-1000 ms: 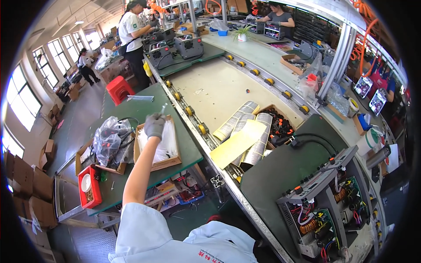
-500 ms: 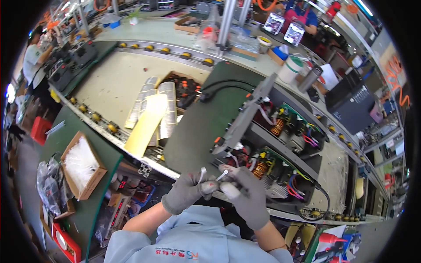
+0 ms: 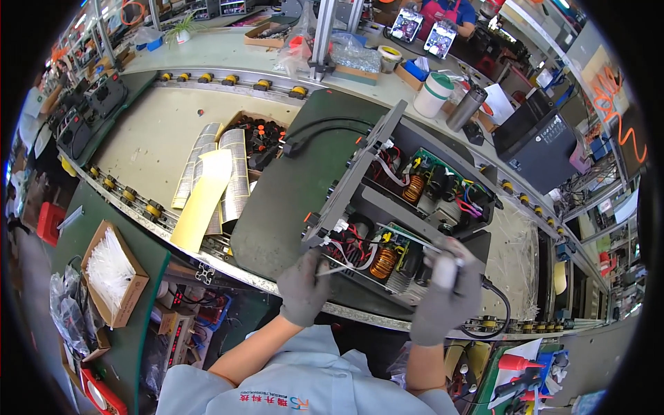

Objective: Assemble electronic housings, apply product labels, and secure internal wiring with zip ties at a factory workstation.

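My gloved left hand (image 3: 304,287) is closed at the near edge of an opened dark device (image 3: 325,238), a short white cable tie (image 3: 333,271) pinched in its fingers. Over the right part of that device my gloved right hand (image 3: 448,297) is curled shut. From its fingers a thin pale strip (image 3: 413,237), which looks like another cable tie, reaches left above the wiring. Copper coil (image 3: 383,263), white leads and green circuit board lie inside the casing. A second opened device (image 3: 434,181) stands just behind. My fingers partly hide the near device's right end.
A dark green mat (image 3: 277,221) lies under the devices on the roller line. Label sheets (image 3: 204,197) and a box of dark parts (image 3: 259,142) sit to the left. A carton of white cable ties (image 3: 111,277) stands on the left bench. A power cord (image 3: 508,304) loops at right.
My hands have moved apart: the right went right, over the near device, and the left dropped slightly left. The white tie pieces were earlier handled together in front of me. The view has shifted.
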`<state>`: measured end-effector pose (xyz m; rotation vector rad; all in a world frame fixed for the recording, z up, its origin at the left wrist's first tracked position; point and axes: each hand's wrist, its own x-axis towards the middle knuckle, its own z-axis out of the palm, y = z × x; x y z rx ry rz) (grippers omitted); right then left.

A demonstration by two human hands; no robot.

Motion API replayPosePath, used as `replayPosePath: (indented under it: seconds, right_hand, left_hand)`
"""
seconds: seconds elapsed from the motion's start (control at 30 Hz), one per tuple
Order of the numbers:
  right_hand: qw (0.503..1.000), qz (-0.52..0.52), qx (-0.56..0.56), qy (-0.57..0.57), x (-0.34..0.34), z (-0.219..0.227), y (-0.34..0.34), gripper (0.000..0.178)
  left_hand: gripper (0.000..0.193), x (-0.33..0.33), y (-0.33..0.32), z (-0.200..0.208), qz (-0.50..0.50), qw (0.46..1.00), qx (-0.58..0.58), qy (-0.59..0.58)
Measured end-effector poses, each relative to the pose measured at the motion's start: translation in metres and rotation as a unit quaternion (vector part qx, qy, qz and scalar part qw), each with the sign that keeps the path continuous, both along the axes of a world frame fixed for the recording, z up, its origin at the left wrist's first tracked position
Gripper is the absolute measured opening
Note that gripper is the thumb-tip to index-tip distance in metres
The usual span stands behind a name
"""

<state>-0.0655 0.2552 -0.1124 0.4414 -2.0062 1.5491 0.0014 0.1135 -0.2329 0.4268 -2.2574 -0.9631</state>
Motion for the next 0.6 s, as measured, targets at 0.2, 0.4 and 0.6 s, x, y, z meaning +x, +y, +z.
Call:
replayPosePath:
  seconds: [0.2,0.4,0.6]
  right_hand:
    - [0.996,0.034,0.069,-0.048,-0.011,-0.023,-0.014,0.012]
    - [0.986,0.069,0.062,-0.142,-0.013,-0.027,-0.018,0.013]
    - [0.987,0.066,0.082,-0.122,-0.015,-0.025,-0.017,0.011]
  left_hand:
    - [0.011,-0.018,0.004,-0.005,-0.002,0.995,-0.099,-0.022]
    - [0.016,-0.037,0.011,-0.017,-0.028,0.99,0.141,0.008]
    - [0.022,-0.044,0.007,-0.02,-0.087,0.981,0.165,-0.051]
